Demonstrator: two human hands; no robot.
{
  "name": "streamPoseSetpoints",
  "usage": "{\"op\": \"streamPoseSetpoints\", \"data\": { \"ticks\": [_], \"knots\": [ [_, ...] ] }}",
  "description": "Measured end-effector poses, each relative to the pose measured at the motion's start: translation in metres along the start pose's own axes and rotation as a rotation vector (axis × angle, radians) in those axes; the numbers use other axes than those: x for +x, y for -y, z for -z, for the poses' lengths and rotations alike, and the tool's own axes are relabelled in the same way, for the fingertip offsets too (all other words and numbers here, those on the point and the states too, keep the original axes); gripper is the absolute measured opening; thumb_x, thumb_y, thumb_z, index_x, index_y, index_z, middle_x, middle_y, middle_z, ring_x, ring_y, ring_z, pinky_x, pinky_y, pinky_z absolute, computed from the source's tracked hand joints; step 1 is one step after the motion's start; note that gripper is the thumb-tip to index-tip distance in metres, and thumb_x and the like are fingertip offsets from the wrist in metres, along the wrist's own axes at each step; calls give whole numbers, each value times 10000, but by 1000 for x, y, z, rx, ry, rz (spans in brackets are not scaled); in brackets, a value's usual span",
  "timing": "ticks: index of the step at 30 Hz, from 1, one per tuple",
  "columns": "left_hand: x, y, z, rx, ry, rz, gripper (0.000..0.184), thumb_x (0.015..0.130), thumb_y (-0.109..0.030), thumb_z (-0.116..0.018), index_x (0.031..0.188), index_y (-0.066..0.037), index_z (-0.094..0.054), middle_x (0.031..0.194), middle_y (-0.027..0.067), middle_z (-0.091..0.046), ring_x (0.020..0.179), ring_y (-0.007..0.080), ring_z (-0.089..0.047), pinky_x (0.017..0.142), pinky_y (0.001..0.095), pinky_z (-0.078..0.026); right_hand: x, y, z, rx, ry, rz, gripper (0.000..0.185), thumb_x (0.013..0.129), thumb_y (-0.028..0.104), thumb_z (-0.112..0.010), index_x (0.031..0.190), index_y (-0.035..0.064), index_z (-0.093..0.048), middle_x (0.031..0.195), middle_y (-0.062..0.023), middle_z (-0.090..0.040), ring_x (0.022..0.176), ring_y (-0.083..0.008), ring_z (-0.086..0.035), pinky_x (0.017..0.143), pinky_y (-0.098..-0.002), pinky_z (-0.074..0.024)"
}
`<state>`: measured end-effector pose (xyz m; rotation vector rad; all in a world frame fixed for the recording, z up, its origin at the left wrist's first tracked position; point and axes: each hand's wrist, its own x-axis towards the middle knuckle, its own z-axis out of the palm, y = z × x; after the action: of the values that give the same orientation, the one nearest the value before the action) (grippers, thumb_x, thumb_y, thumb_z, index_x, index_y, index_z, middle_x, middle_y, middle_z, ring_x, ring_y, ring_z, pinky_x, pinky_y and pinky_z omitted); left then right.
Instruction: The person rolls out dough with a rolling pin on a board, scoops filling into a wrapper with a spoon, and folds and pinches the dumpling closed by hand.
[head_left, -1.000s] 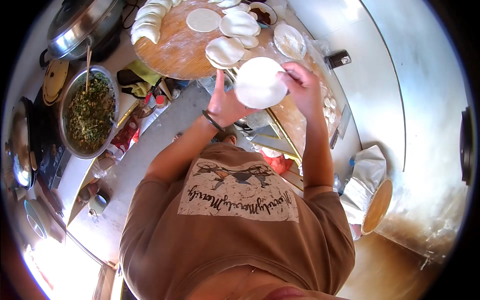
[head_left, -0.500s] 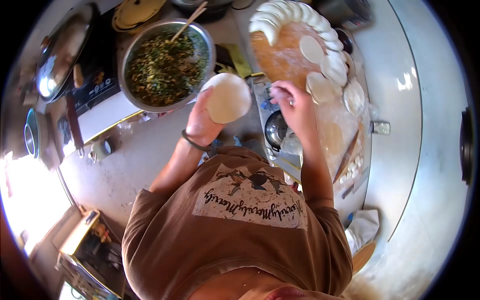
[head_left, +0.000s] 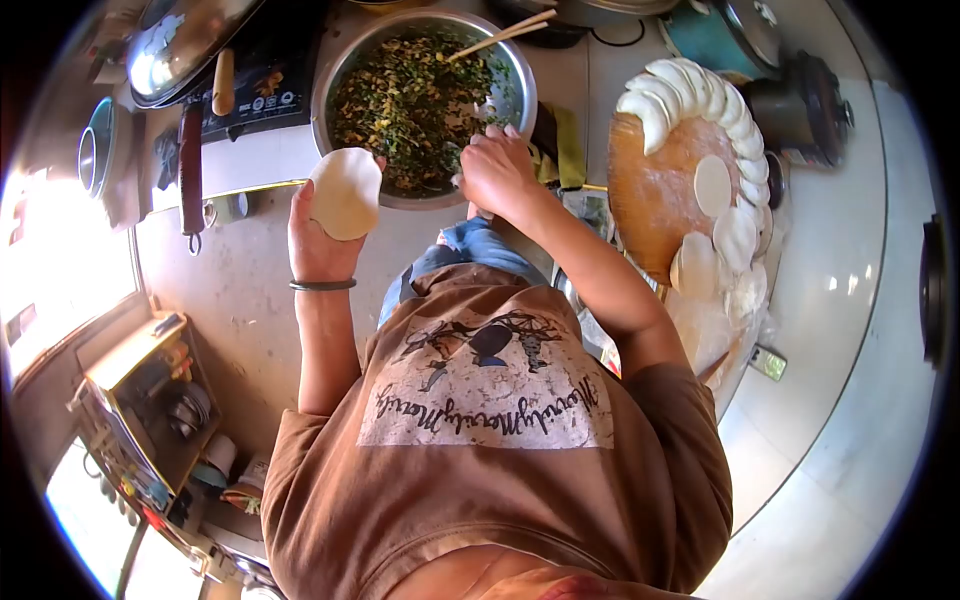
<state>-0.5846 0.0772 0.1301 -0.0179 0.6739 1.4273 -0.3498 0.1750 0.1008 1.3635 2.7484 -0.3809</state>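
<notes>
A round, pale dough wrapper (head_left: 346, 196) lies in my left hand (head_left: 322, 250), held by its edges between thumb and fingers. My right hand (head_left: 500, 174) is at the near right rim of a large metal bowl (head_left: 322, 110), its fingers curled closed. What the right hand grips, if anything, is hidden. Chopped green and yellow filling (head_left: 400, 95) fills the bowl, and a pair of chopsticks (head_left: 505, 33) leans in it at the far right.
To the right, a round wooden board (head_left: 645, 200) bears a curved row of folded dumplings (head_left: 735, 115) and several flat wrappers (head_left: 712, 186). An induction cooker (head_left: 265, 95) and a lidded pan (head_left: 185, 45) stand at the left. Pots (head_left: 700, 40) stand at the back right.
My left hand has moved left with the wrapper. My right hand has gone from beside the board to the bowl's rim. The whole view has shifted, with bowl and board now further right.
</notes>
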Motion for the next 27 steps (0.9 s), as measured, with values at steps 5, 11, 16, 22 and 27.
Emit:
{"op": "streamPoseSetpoints", "data": {
  "ticks": [5,11,16,22,27],
  "knots": [
    [20,-10,-13,22,-9,-43,646,1009,-319,-431,1489,108,-358,1504,280,-448,1426,421,-421,1170,500,-392,30,-9,26,-37,386,-113,81,795,106,-663,788,80,-739,795,-135,-742,743,-305,-726,685,-453,-529],
    [63,-36,-6,-41,68,57,657,986,-329,-478,1483,88,-375,1484,295,-456,1394,420,-455,1169,509,-387,39,-32,58,-204,126,-128,156,852,72,-598,878,63,-752,801,-148,-742,782,-316,-750,609,-426,-572],
    [94,-57,-5,42,-43,119,622,1028,-347,-447,1485,71,-378,1487,250,-472,1384,389,-473,1169,498,-383,31,-10,32,-54,236,-373,152,828,53,-599,785,36,-743,860,-188,-740,844,-375,-732,737,-474,-586],
    [115,-74,-2,255,-80,67,555,1056,-341,-447,1460,38,-433,1449,195,-531,1337,329,-529,1134,459,-425,43,-20,-62,696,-97,-416,239,874,71,-541,944,-18,-751,890,-213,-741,857,-323,-735,740,-439,-559],
    [129,-77,1,233,-57,101,526,1048,-328,-486,1435,27,-470,1408,177,-568,1298,315,-556,1101,457,-453,34,-15,-18,1219,70,-718,239,975,84,-589,1136,-13,-737,703,-71,-649,617,-121,-589,556,-293,-450]
  ]
}}
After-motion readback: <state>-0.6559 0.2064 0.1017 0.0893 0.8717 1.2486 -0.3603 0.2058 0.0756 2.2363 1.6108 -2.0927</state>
